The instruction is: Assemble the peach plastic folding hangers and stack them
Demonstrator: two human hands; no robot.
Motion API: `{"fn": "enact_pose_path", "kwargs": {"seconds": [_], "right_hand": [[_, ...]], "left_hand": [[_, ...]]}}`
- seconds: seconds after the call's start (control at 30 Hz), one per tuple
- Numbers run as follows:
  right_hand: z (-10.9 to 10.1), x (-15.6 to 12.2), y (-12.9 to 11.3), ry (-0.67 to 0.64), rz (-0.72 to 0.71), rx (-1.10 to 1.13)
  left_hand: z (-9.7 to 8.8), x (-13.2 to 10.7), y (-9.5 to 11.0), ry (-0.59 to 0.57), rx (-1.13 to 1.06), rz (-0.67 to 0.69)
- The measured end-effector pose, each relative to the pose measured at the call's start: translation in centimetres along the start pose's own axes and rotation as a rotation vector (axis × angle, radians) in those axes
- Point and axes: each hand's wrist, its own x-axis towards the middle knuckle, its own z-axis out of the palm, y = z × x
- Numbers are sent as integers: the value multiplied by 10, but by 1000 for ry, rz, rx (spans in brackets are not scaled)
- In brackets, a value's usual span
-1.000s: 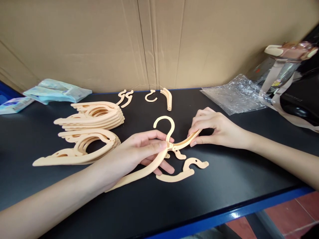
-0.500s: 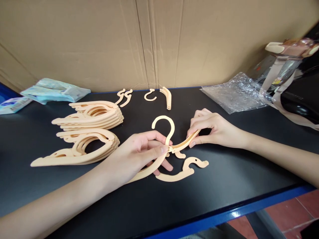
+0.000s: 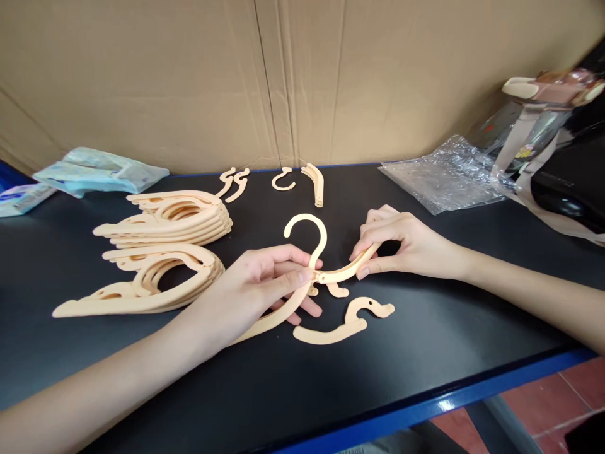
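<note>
A cream plastic folding clothes hanger (image 3: 323, 234) is held between my hands above the black table, its hook pointing up. My left hand (image 3: 265, 284) is closed on it, thumb pressed at the joint below the hook, with one curved arm running down under the palm. My right hand (image 3: 394, 243) pinches the outer end of the other curved arm (image 3: 347, 272), whose inner end meets the joint. Whether that arm is fastened there I cannot tell. Just below lies a loose curved hanger part (image 3: 331, 333) with a small hook-shaped piece at its end.
Two stacks of folded cream hangers (image 3: 208, 221) lie at the left. Small hanger pieces (image 3: 240, 185), a loose hook (image 3: 283, 181) and curved arms (image 3: 316, 185) are at the back. A clear plastic bag (image 3: 439, 173) and a strapped bottle (image 3: 543, 120) stand right; blue-white packets (image 3: 99, 171) lie left.
The hanger and both hands have shifted slightly up and left in view. The right-hand arm now sits flatter and closer against the joint.
</note>
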Motion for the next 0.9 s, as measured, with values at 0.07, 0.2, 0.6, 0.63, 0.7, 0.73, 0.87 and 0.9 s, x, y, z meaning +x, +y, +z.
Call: {"fn": "enact_pose_path", "kwargs": {"seconds": [0.07, 0.2, 0.6, 0.63, 0.7, 0.73, 0.87, 0.9], "right_hand": [[0, 0, 0, 13, -1, 6], [1, 0, -1, 13, -12, 24], [1, 0, -2, -49, -3, 7], [1, 0, -2, -48, -5, 8], [1, -1, -1, -48, -3, 14], [1, -1, -1, -47, 0, 18], [1, 0, -2, -37, 12, 15], [1, 0, -2, -30, 18, 10]], "left_hand": [[0, 0, 0, 13, -1, -8], [0, -1, -1, 13, 16, -21], [0, -1, 0, 19, 26, 7], [0, -1, -1, 22, 27, 7], [0, 0, -1, 15, 27, 10], [-1, 0, -1, 7, 25, 12], [-2, 1, -3, -4, 10, 30], [-2, 1, -3, 4, 10, 31]]}}
